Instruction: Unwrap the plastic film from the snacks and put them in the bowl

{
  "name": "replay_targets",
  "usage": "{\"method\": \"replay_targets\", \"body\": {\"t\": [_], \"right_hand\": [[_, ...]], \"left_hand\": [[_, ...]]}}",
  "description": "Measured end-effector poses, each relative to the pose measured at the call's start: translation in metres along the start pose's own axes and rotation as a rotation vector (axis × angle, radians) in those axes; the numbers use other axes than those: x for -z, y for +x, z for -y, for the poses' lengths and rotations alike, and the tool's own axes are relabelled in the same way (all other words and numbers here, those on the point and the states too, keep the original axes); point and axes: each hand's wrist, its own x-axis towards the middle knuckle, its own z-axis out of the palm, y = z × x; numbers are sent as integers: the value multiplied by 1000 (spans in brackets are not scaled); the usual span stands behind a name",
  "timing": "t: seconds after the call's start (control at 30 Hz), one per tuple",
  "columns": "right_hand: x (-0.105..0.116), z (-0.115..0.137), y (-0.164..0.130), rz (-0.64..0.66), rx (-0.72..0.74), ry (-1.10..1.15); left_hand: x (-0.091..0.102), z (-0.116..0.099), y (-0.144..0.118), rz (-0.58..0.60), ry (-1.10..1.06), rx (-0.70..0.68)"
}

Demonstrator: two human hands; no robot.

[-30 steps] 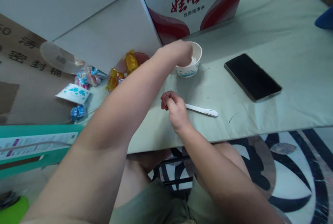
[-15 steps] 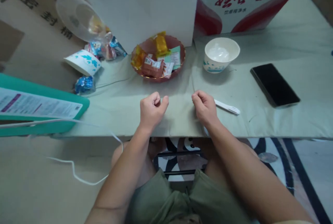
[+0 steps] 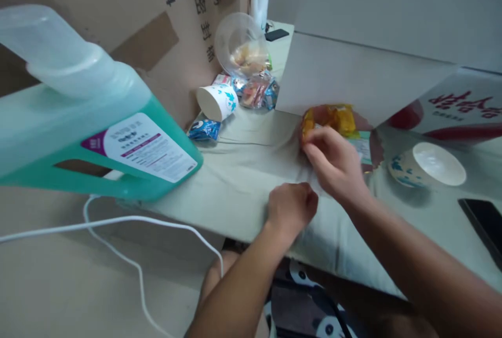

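My right hand [image 3: 335, 162] is raised in front of a reddish glass bowl [image 3: 377, 152], its fingers curled to the thumb. The fingertips overlap yellow-wrapped snacks [image 3: 342, 120] at the bowl's left side; whether they pinch anything is hidden. A pale green packet [image 3: 361, 145] also lies in the bowl, partly behind the hand. Lower and to the left, my left hand [image 3: 291, 210] is a closed fist just above the cloth-covered table [image 3: 239, 183], with nothing showing in it.
At left stands a large jug of green liquid [image 3: 157, 134]. Beyond it are a tipped paper cup [image 3: 219, 101], a blue packet [image 3: 204, 130] and a clear tub [image 3: 240, 42]. A paper bowl [image 3: 408, 165] and a phone [image 3: 484, 225] are at right. A white cable [image 3: 137, 218] hangs by the edge.
The view has swung to the left. My right hand has moved left across the table to the snack bowl, and my left fist now sits below it. The hands are closer together.
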Motion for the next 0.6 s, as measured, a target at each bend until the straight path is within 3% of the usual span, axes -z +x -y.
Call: {"method": "replay_targets", "body": {"t": [0.1, 0.17, 0.23, 0.4, 0.53, 0.6], "right_hand": [[-71, 0, 111, 66, 154, -131], [-113, -16, 175, 104, 146, -277], [-142, -38, 221, 158, 51, -399], [-173, -85, 273, 294, -151, -492], [-183, -116, 295, 330, -105, -480], [-187, -131, 303, 308, -61, -338]], "left_hand": [[3, 2, 6, 83, -62, -35], [3, 2, 11, 131, -100, -59], [2, 2, 17, 212, -87, -81], [3, 8, 28, 403, -82, -162], [0, 12, 30, 449, -142, -184], [-3, 11, 30, 475, -145, -185]]}}
